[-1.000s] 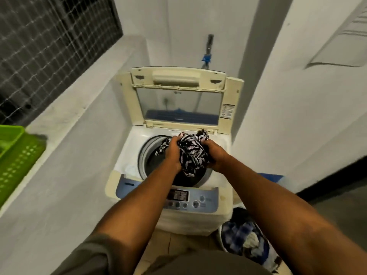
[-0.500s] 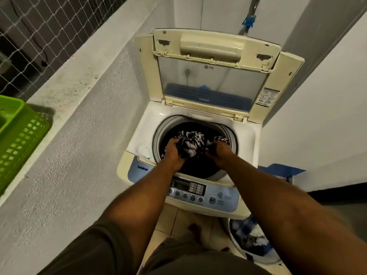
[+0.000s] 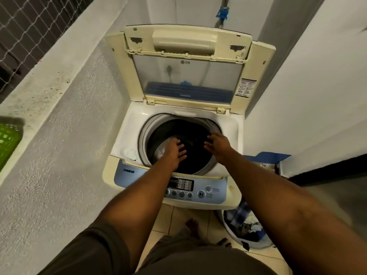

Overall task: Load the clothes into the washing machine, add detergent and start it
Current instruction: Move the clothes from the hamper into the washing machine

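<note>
Left hand (image 3: 175, 150): released, fingers spread, nothing in it. It hovers over the near left of the drum (image 3: 190, 132) mouth.

Right hand (image 3: 218, 144): also released, fingers splayed toward the left hand, over the drum's right rim. The two hands are apart, with a dark gap between them.

Change: half a second ago both hands gripped the black-and-white patterned garment low in the drum mouth. Now neither holds it, so it has been let go.

Garment: presumably lying down inside the drum. The interior reads as plain black here and I cannot pick the pattern out.

Washing machine (image 3: 127, 135): lid (image 3: 186, 56) stands fully up at the back. The control panel (image 3: 214, 189) lies along the near edge, below the forearms, untouched.

Floor, right of the machine: a white bucket (image 3: 256, 246) still holds clothes (image 3: 248, 223), blue and white. Far left, a green basket (image 3: 8, 139) sits on the ledge.

Judgement: one item is loaded, but loading is not finished while the bucket holds more. The likely next reach is down and right to the bucket. No detergent container is identifiable in view. Detergent and start both remain to be done.
</note>
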